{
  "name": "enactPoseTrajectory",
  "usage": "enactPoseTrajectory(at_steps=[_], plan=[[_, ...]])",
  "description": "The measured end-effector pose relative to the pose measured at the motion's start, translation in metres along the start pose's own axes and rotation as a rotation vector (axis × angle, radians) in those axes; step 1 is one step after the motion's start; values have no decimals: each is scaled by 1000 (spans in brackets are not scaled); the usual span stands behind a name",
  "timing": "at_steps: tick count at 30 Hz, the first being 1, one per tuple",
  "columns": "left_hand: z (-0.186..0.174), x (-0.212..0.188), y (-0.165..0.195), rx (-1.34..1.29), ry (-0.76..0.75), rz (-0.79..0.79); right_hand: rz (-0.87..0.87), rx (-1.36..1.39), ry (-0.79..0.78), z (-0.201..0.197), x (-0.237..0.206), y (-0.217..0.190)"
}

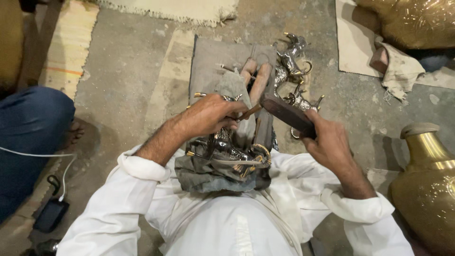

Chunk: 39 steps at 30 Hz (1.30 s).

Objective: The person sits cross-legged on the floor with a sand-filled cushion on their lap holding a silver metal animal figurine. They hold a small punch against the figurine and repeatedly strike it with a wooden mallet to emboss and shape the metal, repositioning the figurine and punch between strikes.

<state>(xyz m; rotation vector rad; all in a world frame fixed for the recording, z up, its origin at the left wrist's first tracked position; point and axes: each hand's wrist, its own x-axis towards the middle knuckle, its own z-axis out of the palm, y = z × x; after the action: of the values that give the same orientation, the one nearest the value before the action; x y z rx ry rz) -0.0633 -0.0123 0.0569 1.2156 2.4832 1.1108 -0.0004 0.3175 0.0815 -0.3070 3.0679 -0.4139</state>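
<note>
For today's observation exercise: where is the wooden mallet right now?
In the head view, the wooden mallet sits right of centre, gripped by the right hand, its head just right of the left hand and above the metal figurine.

So the outfit is all white: a loose, long-sleeved shirt with matching white cloth over the lap. Both sleeves are rolled back into thick cuffs partway up the forearms, so the forearms are bare and a bit hairy. The left hand [211,114] and right hand [332,142] are bare too, no gloves, rings or watch that I can spot. Below the cuffs the fabric bunches into soft folds, and a stitched seam runs down the shirt front.
</note>
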Motion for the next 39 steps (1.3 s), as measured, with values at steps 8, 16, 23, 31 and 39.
enactPoseTrajectory(at_steps=[8, 16, 23, 31, 39], plan=[[-2, 5, 2, -13, -9, -54, 123, 450, 327, 11, -11, 4], [-1, 7, -2, -21, -12, 7, 73, 298, 230, 10, -12, 1], [10, -18, 1, -349, 439, -370, 54, 11, -72, -1, -5, -1], [61, -37, 22, -375, 832, -436, 38, 134, -226, -12, 27, -27], [77, -42, 22, -256, 902, -382, -428, 201, 283, -50, 70, -78]])
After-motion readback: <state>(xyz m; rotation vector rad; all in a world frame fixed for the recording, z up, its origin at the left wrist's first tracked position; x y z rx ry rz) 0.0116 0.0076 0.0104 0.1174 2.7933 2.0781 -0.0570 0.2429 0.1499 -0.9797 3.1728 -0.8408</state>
